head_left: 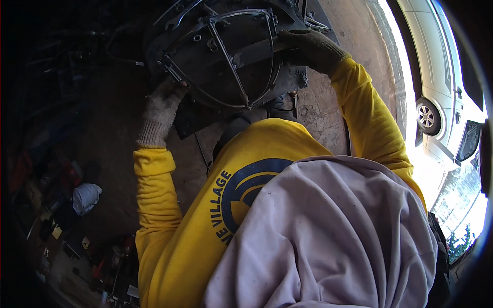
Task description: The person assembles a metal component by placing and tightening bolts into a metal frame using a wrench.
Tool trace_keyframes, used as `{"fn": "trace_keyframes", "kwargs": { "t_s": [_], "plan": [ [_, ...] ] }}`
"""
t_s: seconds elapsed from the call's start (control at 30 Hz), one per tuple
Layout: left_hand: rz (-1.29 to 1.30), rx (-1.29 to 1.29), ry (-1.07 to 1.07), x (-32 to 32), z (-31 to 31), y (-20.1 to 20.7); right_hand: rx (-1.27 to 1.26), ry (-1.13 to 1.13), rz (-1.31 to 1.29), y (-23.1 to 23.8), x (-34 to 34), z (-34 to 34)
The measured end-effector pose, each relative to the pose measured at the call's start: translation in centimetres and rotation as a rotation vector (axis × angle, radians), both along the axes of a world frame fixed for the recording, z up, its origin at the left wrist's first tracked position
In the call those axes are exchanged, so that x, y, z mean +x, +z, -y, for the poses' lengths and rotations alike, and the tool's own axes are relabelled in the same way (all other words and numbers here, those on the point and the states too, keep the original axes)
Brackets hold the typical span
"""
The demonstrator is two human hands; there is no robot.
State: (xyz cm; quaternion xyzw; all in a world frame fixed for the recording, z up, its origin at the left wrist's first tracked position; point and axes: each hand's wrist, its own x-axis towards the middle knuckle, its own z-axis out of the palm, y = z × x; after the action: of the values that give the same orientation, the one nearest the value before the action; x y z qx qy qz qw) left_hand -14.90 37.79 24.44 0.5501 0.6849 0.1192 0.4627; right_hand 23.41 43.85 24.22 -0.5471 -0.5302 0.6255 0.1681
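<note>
A fan-shaped frame of bent metal rods [226,60] lies on a dark, worn metal work surface [295,78] in front of me. My left hand [163,105], in a dirty knitted glove, is closed at the frame's left corner, with a bare fingertip showing. A flat metal bar [258,53] crosses under the frame's rods toward the right. My right hand [314,49], in a darker glove, is closed around the bar's right end; the fingers' undersides are hidden.
A spanner-shaped piece [179,16] and a metal ring [197,38] lie near the frame. Dark clutter and a pale cloth-like bundle [86,198] sit on the floor to the left. A white car [441,66] stands outside on the right.
</note>
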Motion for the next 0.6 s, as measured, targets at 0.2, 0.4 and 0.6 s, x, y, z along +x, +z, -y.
{"fn": "trace_keyframes", "kwargs": {
  "t_s": [0.2,0.4,0.6],
  "plan": [
    [0.035,0.095,-0.077,-0.8,0.1,-1.7,-0.324,-0.254,-0.064,1.5,-1.0,-0.4],
    [0.187,0.122,-0.061,-1.4,1.1,-3.4,-0.260,-0.216,0.057,1.6,-1.4,-0.1],
    [-0.006,0.248,-0.091,-0.5,1.0,-2.3,-0.210,-0.259,0.046,0.9,-1.7,0.3]
  ]
}}
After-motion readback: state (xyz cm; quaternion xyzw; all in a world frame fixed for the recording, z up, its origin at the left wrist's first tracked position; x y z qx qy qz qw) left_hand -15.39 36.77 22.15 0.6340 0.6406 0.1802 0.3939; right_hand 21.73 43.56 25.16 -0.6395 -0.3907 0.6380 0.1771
